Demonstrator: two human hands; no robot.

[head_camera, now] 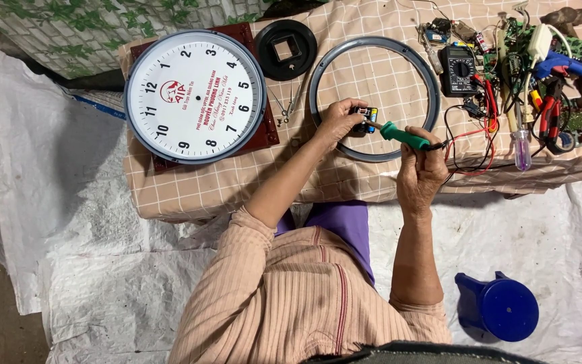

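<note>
Head view looks down on one checked-cloth table [250,182], its far right corner lost under a heap of tools and wires too tangled to count. One round white clock face [195,96] lies at left; one grey ring [318,71] lies at centre, one black round cover [285,48] beyond it. One blue stool [503,308] stands near right. Inside the ring, the left hand [337,121] pinches one small dark part [364,118], mostly hidden by fingers. The right hand [422,168] is wrapped around one green-handled soldering iron [404,137], its long axis running right to left, tip touching the part.
</note>
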